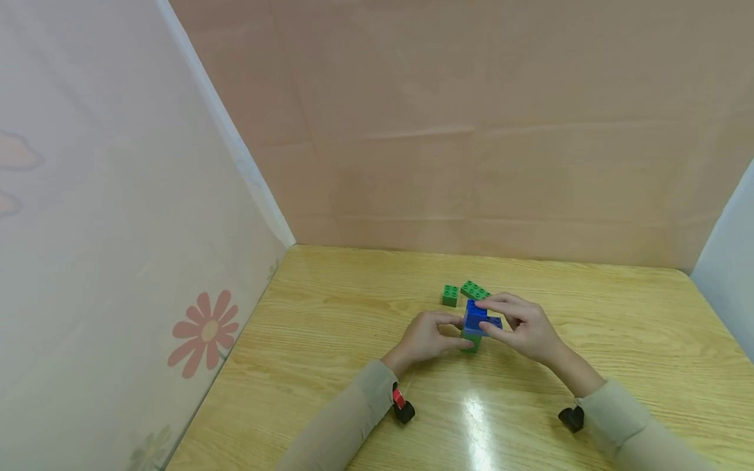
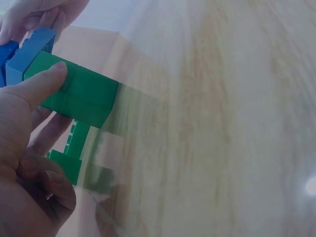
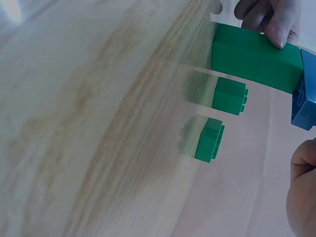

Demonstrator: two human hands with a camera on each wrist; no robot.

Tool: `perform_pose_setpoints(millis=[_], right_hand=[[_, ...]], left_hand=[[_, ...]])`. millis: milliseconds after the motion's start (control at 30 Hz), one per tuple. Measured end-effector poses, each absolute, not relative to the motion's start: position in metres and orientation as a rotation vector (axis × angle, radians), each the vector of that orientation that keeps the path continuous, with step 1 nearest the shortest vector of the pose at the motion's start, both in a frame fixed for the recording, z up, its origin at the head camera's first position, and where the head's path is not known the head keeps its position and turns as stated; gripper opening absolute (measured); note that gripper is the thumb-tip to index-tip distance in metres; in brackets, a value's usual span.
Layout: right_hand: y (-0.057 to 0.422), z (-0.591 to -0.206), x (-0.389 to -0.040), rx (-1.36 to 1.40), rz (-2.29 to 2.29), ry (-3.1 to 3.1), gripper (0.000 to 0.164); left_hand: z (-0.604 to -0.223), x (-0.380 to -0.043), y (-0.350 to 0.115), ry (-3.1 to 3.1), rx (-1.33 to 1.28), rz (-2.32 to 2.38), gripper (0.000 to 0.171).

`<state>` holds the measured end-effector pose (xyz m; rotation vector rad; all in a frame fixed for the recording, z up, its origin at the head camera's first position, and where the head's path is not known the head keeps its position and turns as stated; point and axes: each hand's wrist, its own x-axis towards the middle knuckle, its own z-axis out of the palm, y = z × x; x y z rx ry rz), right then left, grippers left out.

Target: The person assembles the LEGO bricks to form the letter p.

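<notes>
A stack of bricks stands on the table in front of me. Its base is two green bricks (image 2: 76, 91), one upon the other. Across them lies a longer blue brick (image 2: 30, 54) that juts out to the right, and a smaller blue brick (image 1: 476, 318) sits on top. My left hand (image 1: 429, 337) pinches the green bricks from the left, its thumb on the upper one. From the right, my right hand (image 1: 527, 328) holds the upper blue brick between thumb and fingers. Those fingertips are mostly outside the right wrist view.
Behind the stack, a small square green brick (image 1: 450, 296) and a longer green brick (image 1: 474, 290) lie loose on the wooden table (image 1: 341, 294). A brown sheet (image 1: 412, 150) hangs at the back, and a pale flowered panel (image 1: 118, 196) borders the left side.
</notes>
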<state>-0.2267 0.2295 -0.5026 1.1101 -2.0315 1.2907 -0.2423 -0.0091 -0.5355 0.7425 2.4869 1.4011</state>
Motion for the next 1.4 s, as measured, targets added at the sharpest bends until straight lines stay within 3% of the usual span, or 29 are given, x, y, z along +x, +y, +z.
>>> perform_pose_setpoints(millis=[400, 633, 833, 1033, 1400], right_hand=[[0.231, -0.507, -0.233, 1.168, 1.212, -1.989, 0.026], [0.232, -0.508, -0.234, 1.164, 1.199, -1.985, 0.031], [0.231, -0.502, -0.225, 1.033, 1.236, -2.153, 0.056], [0.218, -0.474, -0.209, 0.998, 1.291, -2.205, 0.048], [0.22, -0.477, -0.208, 0.995, 1.3, -2.234, 0.041]], left_hand=[[-0.534, -0.245, -0.011, 2.449, 0.792, 1.429, 0.038], [-0.536, -0.246, -0.011, 2.455, 0.799, 1.427, 0.039], [-0.538, -0.246, -0.011, 2.467, 0.78, 1.412, 0.04], [-0.538, -0.246, -0.011, 2.463, 0.771, 1.416, 0.04], [-0.537, -0.245, -0.01, 2.45, 0.74, 1.425, 0.041]])
